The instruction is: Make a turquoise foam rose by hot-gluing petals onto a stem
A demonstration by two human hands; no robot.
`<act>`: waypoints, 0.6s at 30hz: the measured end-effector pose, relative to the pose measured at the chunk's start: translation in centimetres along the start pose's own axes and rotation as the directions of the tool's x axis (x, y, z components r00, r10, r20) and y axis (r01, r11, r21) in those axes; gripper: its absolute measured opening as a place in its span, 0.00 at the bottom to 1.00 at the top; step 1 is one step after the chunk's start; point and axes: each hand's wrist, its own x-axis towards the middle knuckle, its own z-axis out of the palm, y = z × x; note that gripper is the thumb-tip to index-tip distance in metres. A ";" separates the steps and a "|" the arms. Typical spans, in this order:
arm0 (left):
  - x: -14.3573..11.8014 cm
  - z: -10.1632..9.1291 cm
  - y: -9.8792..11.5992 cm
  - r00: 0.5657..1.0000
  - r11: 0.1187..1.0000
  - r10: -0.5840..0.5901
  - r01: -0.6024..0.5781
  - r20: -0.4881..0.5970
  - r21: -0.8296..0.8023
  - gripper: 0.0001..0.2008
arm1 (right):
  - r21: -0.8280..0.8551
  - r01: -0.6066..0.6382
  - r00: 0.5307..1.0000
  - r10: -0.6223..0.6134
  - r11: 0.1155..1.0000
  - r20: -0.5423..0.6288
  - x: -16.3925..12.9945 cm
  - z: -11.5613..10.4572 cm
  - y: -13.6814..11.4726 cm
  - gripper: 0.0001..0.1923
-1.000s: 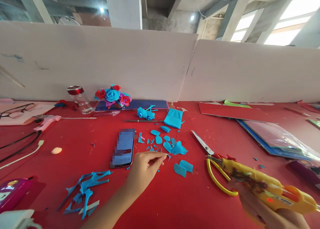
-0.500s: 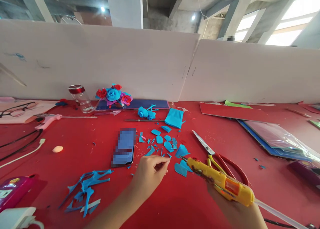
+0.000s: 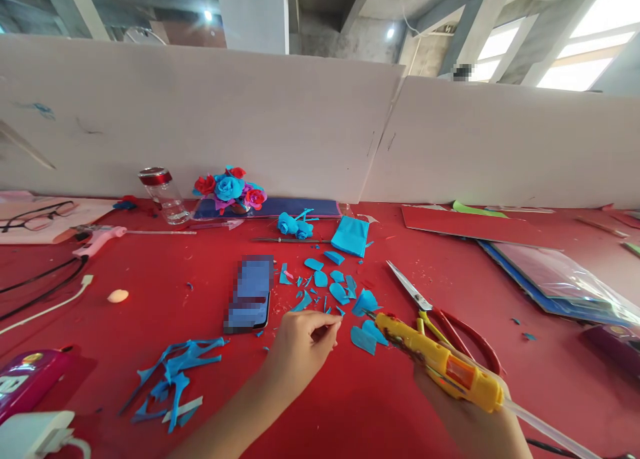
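My right hand grips a yellow glue gun, whose nozzle points left toward the blue paper petals on the red table. My left hand rests on the table with thumb and fingers pinched at a small blue scrap near the petals; what is pinched is too small to tell. Scissors with red and yellow handles lie behind the gun. A phone lies just beyond my left hand.
Blue paper roses, a folded blue sheet, a flower bouquet and a glass jar stand at the back by the white partition. Blue offcuts lie front left. A pink glue gun, cables, glasses at left; paper sheets and plastic bag at right.
My right hand carried the yellow glue gun from the far right leftward until its nozzle reached the blue petals. My left hand stayed almost still, fingers pinched.
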 end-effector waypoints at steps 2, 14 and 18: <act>0.0 0.0 0.0 1.000 1.000 0.005 -0.005 0.004 0.006 0.12 | 0.010 -0.008 1.000 0.008 1.000 -0.015 0.0 0.1 0.2 0.10; 0.0 0.0 0.2 1.000 0.999 0.013 -0.013 -0.011 0.034 0.13 | -0.138 0.152 0.988 -0.150 0.979 0.022 0.0 0.2 1.6 0.07; 0.1 0.0 0.2 1.000 0.999 0.002 -0.002 -0.006 0.035 0.13 | -0.181 0.175 0.984 -0.177 0.968 0.007 -0.2 0.4 1.6 0.11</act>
